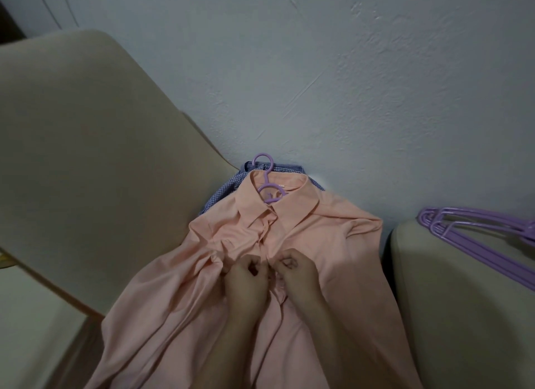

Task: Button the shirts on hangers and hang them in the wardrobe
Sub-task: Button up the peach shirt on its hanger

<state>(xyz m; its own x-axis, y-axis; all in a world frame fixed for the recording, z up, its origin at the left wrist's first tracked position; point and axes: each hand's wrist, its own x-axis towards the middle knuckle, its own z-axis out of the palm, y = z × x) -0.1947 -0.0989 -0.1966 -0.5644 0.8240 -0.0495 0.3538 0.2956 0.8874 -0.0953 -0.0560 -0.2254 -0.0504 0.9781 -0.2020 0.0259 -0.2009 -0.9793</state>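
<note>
Below the collar, our left hand and right hand each pinch front edges of the pink shirt. We'd keep edges level, easing the button through squarely.

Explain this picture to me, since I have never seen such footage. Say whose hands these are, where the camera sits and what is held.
No machine here: a person wears one camera on the head, looking down at their own bare hands. The left hand and right hand each pinch the front of a peach shirt, apparently buttoning it. The shirt is on a purple hanger, beside a beige cushion. A blue checked shirt lies beneath, and spare hangers rest at the right.
</note>
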